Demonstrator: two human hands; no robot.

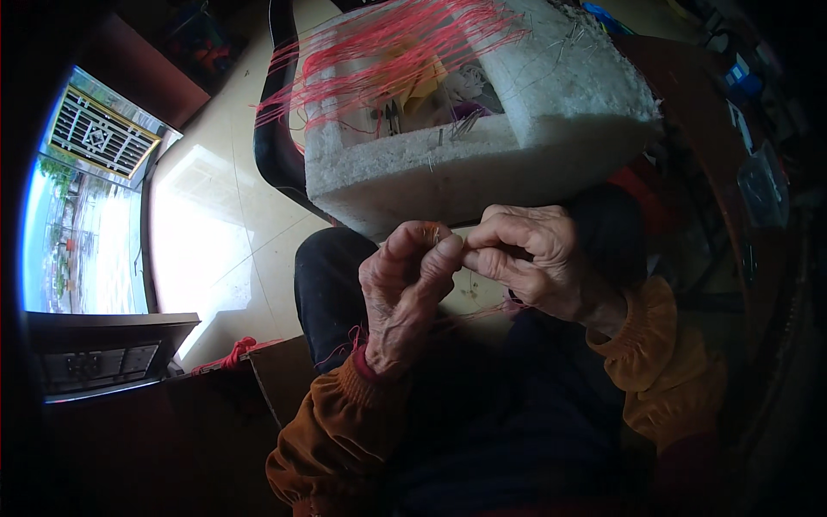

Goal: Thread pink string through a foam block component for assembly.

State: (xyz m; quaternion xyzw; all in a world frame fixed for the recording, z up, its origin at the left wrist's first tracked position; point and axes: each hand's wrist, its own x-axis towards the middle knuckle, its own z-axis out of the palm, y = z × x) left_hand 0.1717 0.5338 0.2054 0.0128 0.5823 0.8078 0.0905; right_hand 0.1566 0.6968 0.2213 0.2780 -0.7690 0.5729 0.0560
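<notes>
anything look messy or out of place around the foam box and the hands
Yes, somewhat. Red threads fan loosely over the white foam box and hang past its left edge. A red thread bundle lies on the floor. Both hands pinch something small.

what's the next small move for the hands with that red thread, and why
Probably a short pull of the right hand away from the left hand to draw the red thread taut. Both hands meet fingertip to fingertip above the lap, pinching something fine and reddish; whether a needle is there is too small to tell. More red strands lie across the white foam block just beyond.
</notes>
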